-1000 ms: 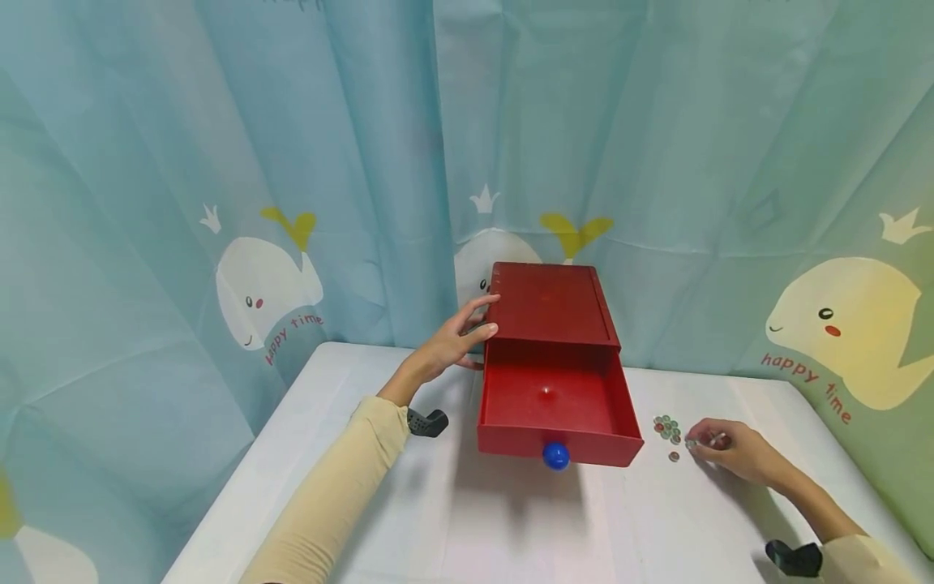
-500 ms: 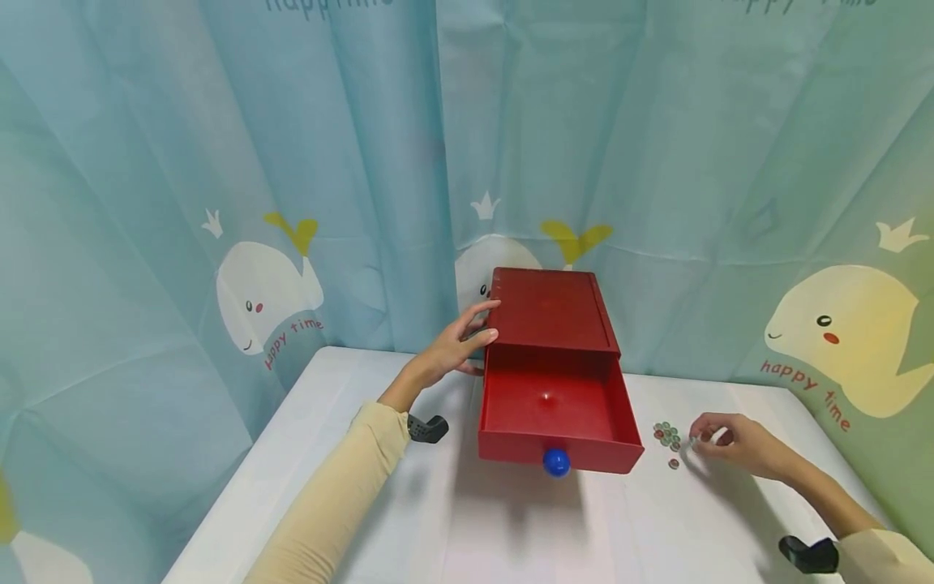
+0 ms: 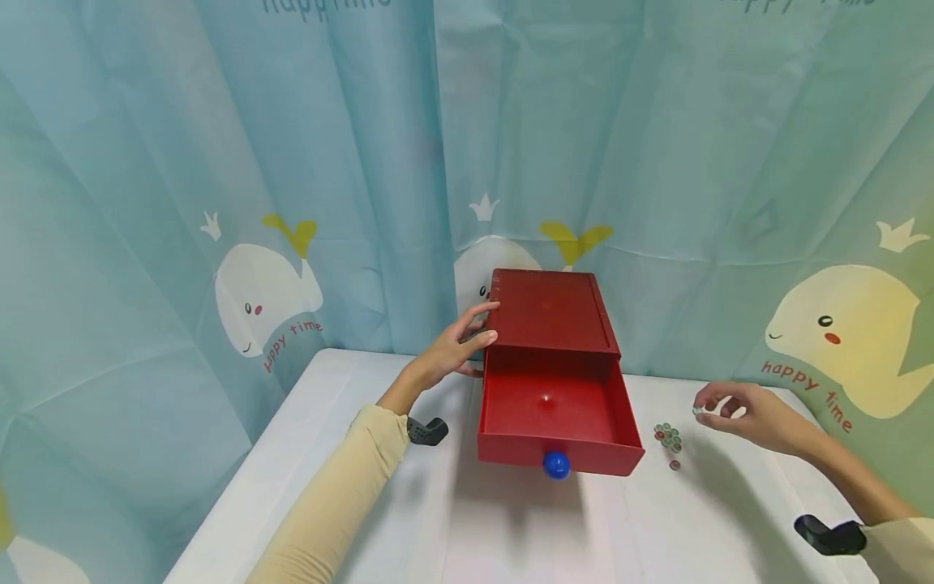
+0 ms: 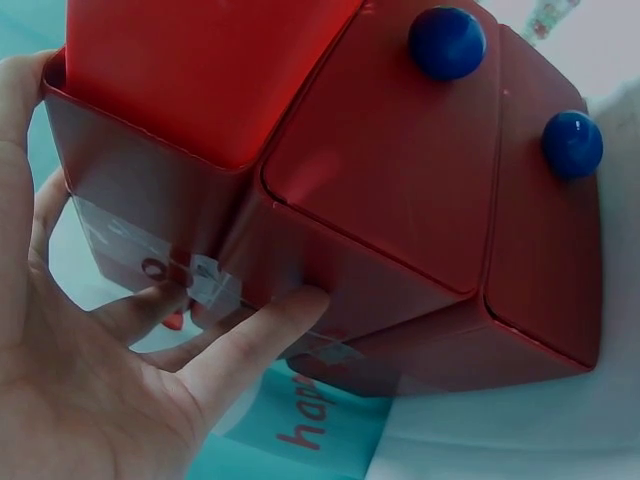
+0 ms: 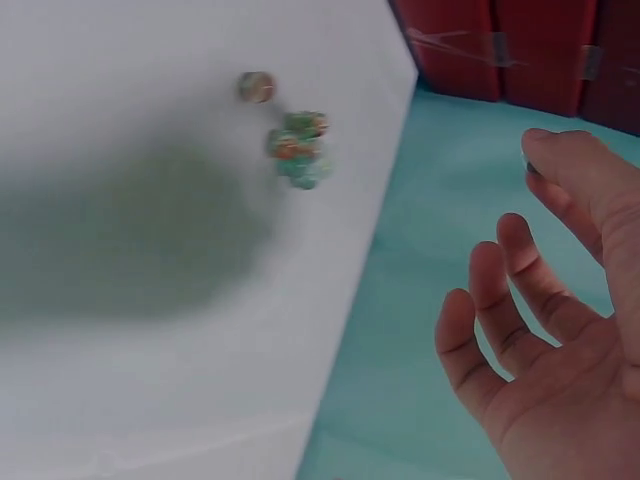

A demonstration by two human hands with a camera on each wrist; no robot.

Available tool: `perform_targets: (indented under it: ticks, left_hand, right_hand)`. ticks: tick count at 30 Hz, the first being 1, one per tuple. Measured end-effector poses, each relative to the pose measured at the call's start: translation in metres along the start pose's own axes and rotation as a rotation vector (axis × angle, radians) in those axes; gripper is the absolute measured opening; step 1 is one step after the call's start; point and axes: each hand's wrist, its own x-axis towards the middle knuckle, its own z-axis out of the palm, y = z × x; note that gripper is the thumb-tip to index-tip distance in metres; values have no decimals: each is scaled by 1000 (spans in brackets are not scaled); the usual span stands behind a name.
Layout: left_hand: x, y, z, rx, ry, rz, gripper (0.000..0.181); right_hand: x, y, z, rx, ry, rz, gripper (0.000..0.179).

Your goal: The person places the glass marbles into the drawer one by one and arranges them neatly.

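A red drawer cabinet (image 3: 550, 312) stands at the middle back of the table, its top drawer (image 3: 547, 397) pulled out and showing a bare floor. My left hand (image 3: 438, 357) rests against the cabinet's left side, fingers spread and fairly straight, with fingertips near the top edge. In the left wrist view those fingers press the taped side wall. To the right, my right hand (image 3: 766, 418) is raised above the table and pinches a small glass marble (image 3: 698, 410) between thumb and finger. The right wrist view shows only a sliver of it; the other fingers are loosely bent.
Several green and red marbles (image 3: 667, 436) lie clustered right of the cabinet, with a single marble (image 3: 674, 465) in front of them. A blue knob (image 3: 556, 465) sticks out from the pulled-out drawer. A patterned curtain (image 3: 365, 162) hangs behind the white table (image 3: 409, 519).
My right hand has lifted up from beside the marble cluster and shifted slightly right, carrying a marble. The left hand and the cabinet have stayed in place.
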Motion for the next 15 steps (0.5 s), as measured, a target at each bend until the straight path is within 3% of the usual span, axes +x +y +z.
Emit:
perform_targets:
  ticks: [15]
  left_hand:
    - [-1, 0, 1, 9, 10, 0, 63]
  right_hand:
    - [25, -33, -30, -10, 61, 0, 19]
